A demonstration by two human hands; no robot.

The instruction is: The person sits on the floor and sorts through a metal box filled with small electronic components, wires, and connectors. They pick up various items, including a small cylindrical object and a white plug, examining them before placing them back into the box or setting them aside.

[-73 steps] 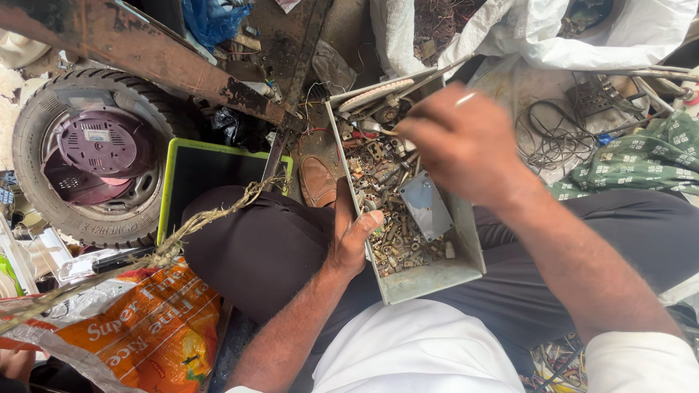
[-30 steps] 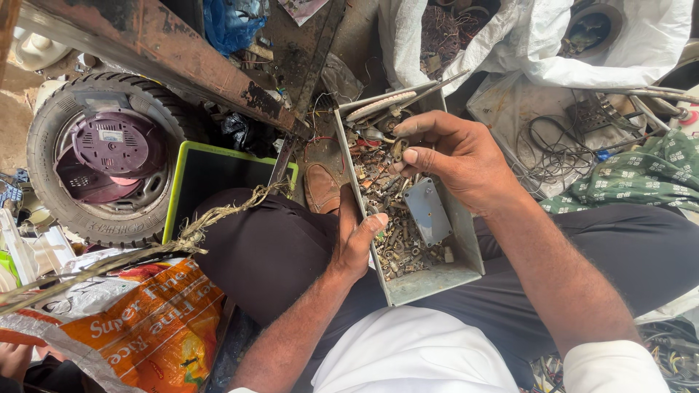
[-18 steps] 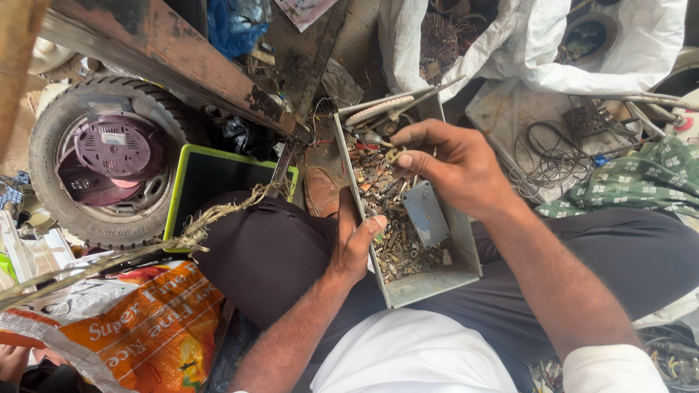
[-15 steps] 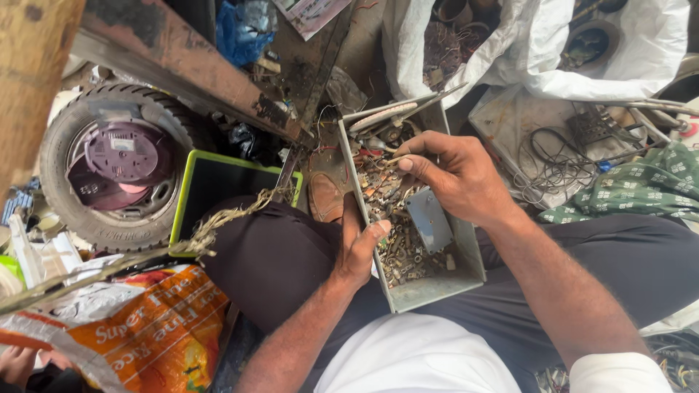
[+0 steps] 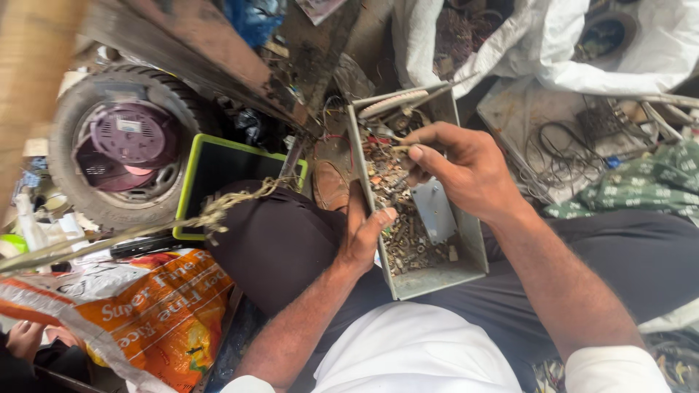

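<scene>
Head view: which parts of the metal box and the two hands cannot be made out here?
- Head view: the small piece pinched by the right hand is too small to identify.
- The left hand grips the metal box wall; its palm and most fingers are hidden behind it.
- The small hardware in the box is too fine to tell apart.
- The box floor is partly hidden by the right hand.

The right hand [image 5: 466, 171] covers part of the metal tray [image 5: 437, 275], so whatever its fingertips pinch, perhaps a screw, is too small to tell among the tiny jumbled scraps [image 5: 404, 236], while a brown blur [image 5: 33, 87] hides the picture's upper left corner.
</scene>
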